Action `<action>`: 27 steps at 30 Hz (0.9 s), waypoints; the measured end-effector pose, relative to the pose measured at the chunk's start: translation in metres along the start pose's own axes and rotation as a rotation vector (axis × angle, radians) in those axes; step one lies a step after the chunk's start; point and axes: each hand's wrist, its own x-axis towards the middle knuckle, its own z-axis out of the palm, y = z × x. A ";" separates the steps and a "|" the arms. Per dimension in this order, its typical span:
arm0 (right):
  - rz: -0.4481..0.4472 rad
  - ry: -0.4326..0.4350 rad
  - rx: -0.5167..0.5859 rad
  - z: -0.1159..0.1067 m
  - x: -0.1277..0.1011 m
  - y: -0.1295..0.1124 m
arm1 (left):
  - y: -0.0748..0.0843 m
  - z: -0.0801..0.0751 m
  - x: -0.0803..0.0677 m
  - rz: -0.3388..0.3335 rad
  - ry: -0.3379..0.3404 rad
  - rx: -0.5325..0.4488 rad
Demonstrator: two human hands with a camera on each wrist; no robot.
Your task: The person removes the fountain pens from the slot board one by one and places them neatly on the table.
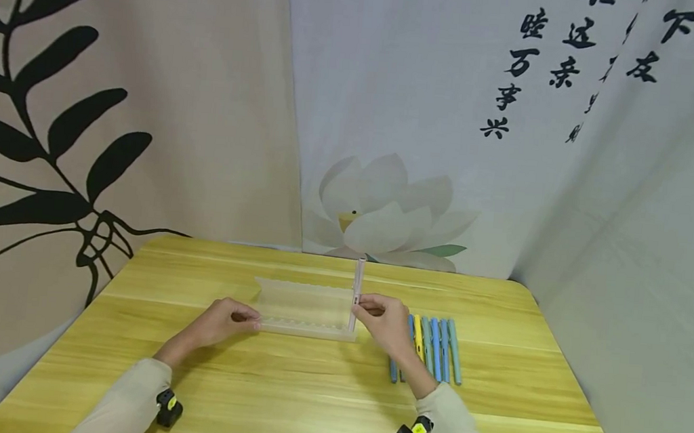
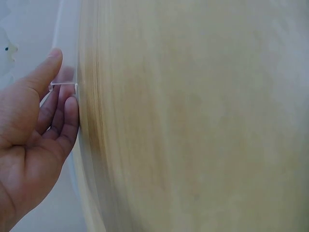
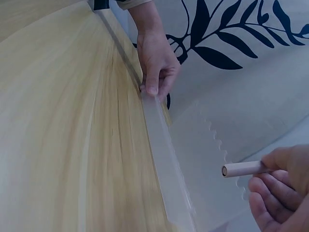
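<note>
A clear plastic rack with a wavy-edged back panel stands on the table. At its left end my left hand pinches the corner; in the left wrist view the thumb and fingers close round the rack's edge. My right hand pinches a pale pink pen, upright at the rack's right end. From the right wrist view the pen shows its round end, close to the rack's scalloped edge. Whether the pen touches the rack cannot be told.
To the right, partly behind my right forearm, several blue, green and yellow pens lie side by side on the wooden table. Printed cloth hangs behind the table's far edge, and a pale cloth wall runs along the right.
</note>
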 end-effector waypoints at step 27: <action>0.136 0.106 -0.126 -0.081 -0.026 0.031 | 0.003 -0.001 -0.001 -0.016 -0.008 -0.028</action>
